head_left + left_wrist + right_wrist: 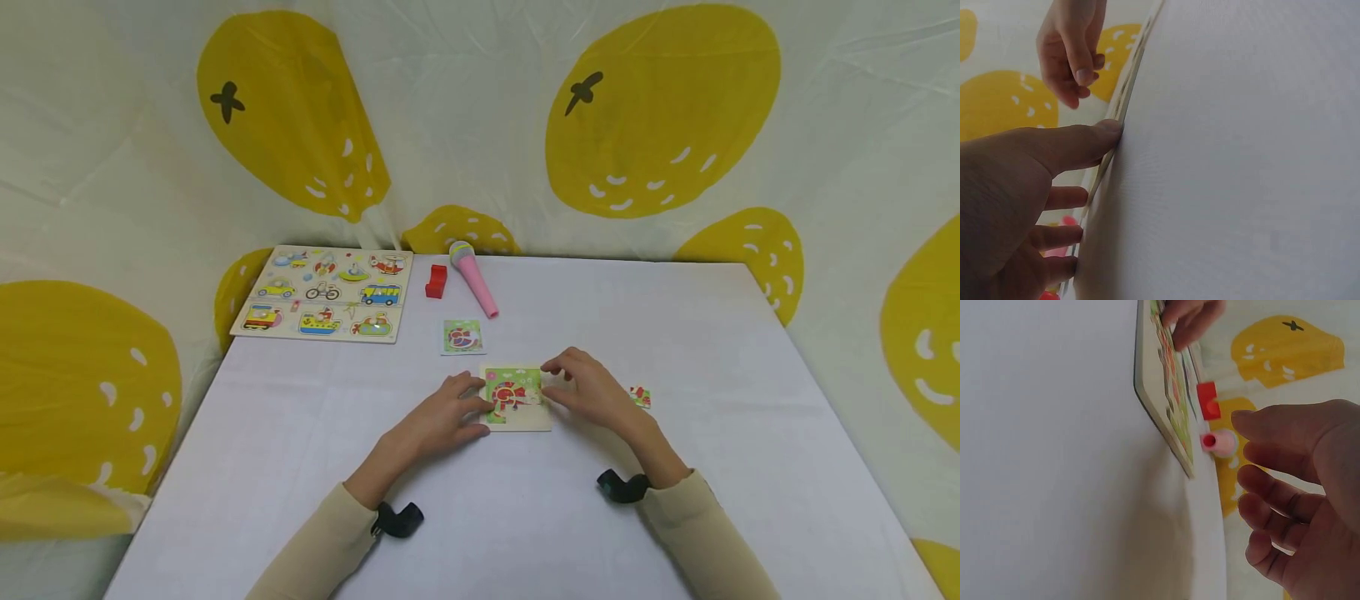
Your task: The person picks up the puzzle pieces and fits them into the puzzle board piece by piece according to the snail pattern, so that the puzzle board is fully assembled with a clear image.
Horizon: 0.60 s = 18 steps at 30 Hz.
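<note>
A small square jigsaw board lies in front of me, with red and green pieces across its upper and left parts and bare pale wood at lower right. My left hand rests at its left side, fingers extended over the edge and thumb at the near left corner; the left wrist view shows these fingertips touching the board's edge. By the upper right edge hovers my right hand, its fingers loosely bent and nothing between them in the right wrist view. Beside the right wrist lie loose red and green puzzle pieces.
Behind the board lies a green picture card. Farther back are a red block and a pink toy microphone. A wooden vehicle puzzle occupies the back left of the white-covered table.
</note>
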Each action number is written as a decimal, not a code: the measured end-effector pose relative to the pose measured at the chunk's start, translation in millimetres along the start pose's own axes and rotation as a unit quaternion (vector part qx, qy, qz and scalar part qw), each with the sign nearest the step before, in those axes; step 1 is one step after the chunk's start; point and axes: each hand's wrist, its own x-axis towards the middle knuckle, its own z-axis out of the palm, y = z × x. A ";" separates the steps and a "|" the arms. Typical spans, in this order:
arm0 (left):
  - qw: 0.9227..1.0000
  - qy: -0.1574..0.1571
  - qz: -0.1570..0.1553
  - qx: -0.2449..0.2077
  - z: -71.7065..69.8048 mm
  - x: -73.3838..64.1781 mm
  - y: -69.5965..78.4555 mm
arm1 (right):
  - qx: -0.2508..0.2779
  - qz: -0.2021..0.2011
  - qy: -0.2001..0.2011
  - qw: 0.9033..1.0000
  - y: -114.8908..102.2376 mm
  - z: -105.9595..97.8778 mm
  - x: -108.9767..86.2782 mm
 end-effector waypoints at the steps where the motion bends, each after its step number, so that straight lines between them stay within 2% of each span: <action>1: 1.000 0.000 0.000 0.000 0.2 -0.1 0.0 | -0.004 0.003 0.002 1.000 2.8 -2.2 -1.4; 18: 1.000 0.003 -0.001 -0.002 0.2 -0.6 1.2 | -0.017 0.060 0.023 0.998 46.1 -36.1 -33.6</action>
